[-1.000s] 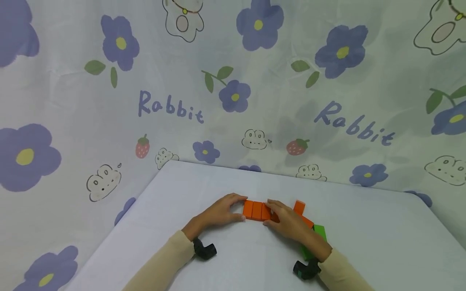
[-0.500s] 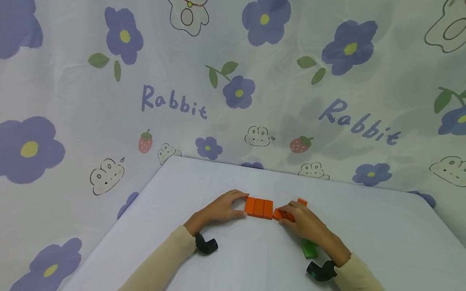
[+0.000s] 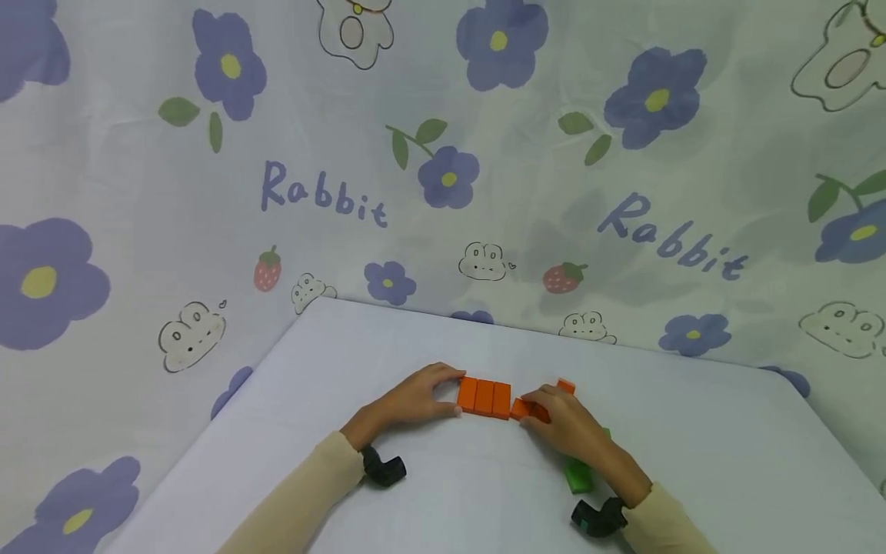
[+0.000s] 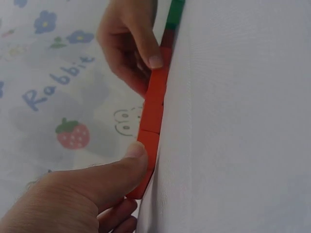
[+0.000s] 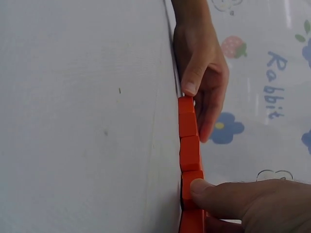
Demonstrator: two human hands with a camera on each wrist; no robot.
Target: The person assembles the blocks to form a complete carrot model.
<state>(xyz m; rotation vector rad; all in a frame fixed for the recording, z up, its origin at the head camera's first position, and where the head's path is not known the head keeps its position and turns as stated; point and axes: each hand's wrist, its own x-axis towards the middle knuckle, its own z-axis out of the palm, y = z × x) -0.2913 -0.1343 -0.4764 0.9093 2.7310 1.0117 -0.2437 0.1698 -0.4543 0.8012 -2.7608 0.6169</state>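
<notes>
Three orange blocks (image 3: 484,398) lie side by side on the white table. My left hand (image 3: 411,400) pinches the leftmost one, thumb on its near end and a fingertip on its far end. Just right of the row, my right hand (image 3: 571,427) pinches another orange block (image 3: 517,408) between thumb and fingers, partly covering it. In the right wrist view, the right thumb presses on that block's near face (image 5: 188,194), in line with the others. Another orange block (image 3: 566,385) shows behind the right hand. A green block (image 3: 579,477) lies below the right wrist.
A little more green (image 3: 607,433) peeks out by the right wrist. A cloth wall (image 3: 415,231) printed with flowers and rabbits stands behind the table (image 3: 443,492). A dark wrist camera (image 3: 384,469) sits on the left wrist, and another (image 3: 598,517) on the right.
My right hand has let go of the row's right end, shifted slightly right and taken hold of the orange block beside it. The left hand keeps its place at the row's left end.
</notes>
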